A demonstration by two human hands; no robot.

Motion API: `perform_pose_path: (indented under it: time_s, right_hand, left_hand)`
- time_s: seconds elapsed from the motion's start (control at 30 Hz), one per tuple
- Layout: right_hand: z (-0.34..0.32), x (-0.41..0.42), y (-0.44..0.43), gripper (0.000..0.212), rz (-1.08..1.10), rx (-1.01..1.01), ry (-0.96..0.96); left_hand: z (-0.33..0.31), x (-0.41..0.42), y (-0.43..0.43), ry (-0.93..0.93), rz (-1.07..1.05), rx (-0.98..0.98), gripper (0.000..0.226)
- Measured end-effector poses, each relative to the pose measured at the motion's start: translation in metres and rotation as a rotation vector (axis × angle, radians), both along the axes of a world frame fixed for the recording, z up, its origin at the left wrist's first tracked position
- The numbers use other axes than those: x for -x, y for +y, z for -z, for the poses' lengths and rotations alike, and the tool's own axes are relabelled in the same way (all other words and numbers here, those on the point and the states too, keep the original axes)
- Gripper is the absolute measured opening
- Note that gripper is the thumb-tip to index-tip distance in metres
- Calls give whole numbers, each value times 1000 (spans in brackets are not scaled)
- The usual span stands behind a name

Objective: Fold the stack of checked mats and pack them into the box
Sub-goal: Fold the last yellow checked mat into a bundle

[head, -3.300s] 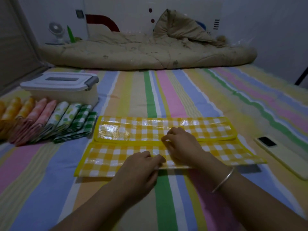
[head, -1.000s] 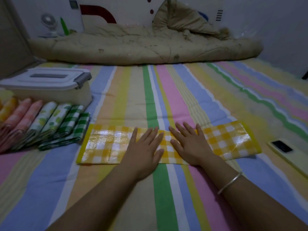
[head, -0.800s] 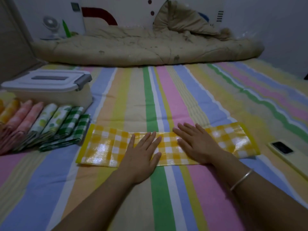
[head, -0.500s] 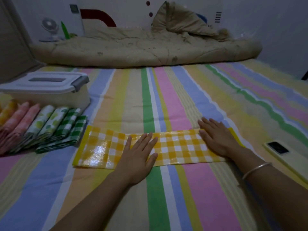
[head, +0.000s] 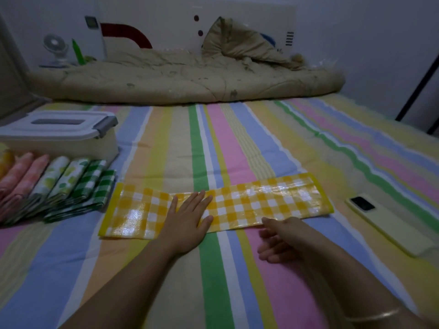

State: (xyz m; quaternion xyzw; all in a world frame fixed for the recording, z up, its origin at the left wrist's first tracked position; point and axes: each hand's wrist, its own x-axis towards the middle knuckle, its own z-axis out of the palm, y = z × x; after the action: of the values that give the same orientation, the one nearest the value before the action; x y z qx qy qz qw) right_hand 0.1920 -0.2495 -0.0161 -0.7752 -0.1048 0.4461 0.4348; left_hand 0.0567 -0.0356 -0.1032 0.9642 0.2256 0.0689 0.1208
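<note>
A yellow-and-white checked mat [head: 273, 205], folded into a long narrow strip, lies across the striped bed sheet. My left hand [head: 187, 219] presses flat on the strip's middle with straight fingers. My right hand [head: 282, 241] is off the mat, just in front of its near edge, palm turned sideways, fingers loosely curled and holding nothing. A row of folded mats [head: 54, 186] in orange, pink, leafy green and green check lies at the left. Behind them stands the white lidded box [head: 59, 134], closed.
A pale yellow phone [head: 389, 224] lies on the sheet right of the mat. A beige quilt [head: 180, 79] is bunched along the head of the bed, with a small fan [head: 55, 48] at the back left. A wall borders the right.
The mat went from half-folded to a narrow strip. My right hand slid along it to the right end, then lifted off and drew back to the near edge. My left hand stayed pressing.
</note>
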Motion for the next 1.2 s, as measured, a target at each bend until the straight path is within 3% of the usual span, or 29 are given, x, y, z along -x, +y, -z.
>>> perform_pose_path:
  time_s: [0.13,0.2,0.4,0.7,0.83,0.9,1.0,1.13,1.2]
  right_hand:
    - [15,-5,14,29,255,-303,256]
    - [20,-4,22,25,417,-461,360]
    - [17,2,25,26,553,-554,296]
    - [17,-4,10,16,467,-471,-20]
    - [13,2,19,19,304,-302,-588]
    - [5,16,25,19,239,-324,-765]
    - [-6,40,37,23,165,-364,-909]
    - [-7,66,60,56,1,-429,-991]
    - [-1,77,72,67,-96,-463,-1019]
  left_hand:
    - [-27,-7,11,106,-7,236,85]
    - [-40,-10,12,149,13,241,88]
    - [-56,-13,-4,223,-18,164,96]
    - [-57,-21,-28,271,-46,132,85]
    - [-54,-26,-29,292,-62,117,85]
    - [-52,-26,-31,271,-73,93,84]
    - [-45,-20,-33,147,-76,111,77]
    - [-45,5,-32,-477,-108,369,61]
    - [-54,26,-24,-648,-185,422,51]
